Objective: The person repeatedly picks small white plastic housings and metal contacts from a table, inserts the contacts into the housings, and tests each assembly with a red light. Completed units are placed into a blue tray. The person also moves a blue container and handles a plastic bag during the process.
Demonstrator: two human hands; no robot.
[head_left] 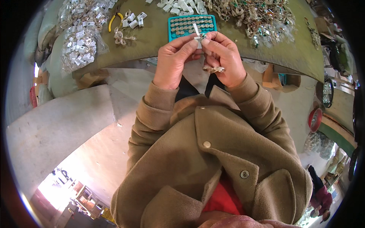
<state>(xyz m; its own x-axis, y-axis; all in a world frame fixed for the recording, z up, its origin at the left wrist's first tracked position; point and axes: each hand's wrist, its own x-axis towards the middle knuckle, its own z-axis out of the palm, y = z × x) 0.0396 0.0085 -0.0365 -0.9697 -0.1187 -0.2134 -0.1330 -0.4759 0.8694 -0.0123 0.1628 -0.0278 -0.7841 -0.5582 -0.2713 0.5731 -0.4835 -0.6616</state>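
Observation:
In front of me, over the near edge of the table, my left hand [175, 60] pinches a small white plastic case [198, 41] with a thin white strip sticking up from it. My right hand [225, 56] meets it from the other side, with thumb and forefinger closed at a small shiny piece against the case. A bundle of thin coiled wire [213, 69] hangs below the right fingers, held in that hand. Just beyond both hands lies a teal tray [170, 28] with rows of round silver discs. My fingers hide part of the case.
Clear bags of white cases [80, 45] lie at the left of the green table [148, 40], beside yellow-handled pliers [110, 23] and loose cases [133, 23]. A large heap of wire bundles [262, 19] covers the far right. An open cardboard box [275, 78] sits below the table edge.

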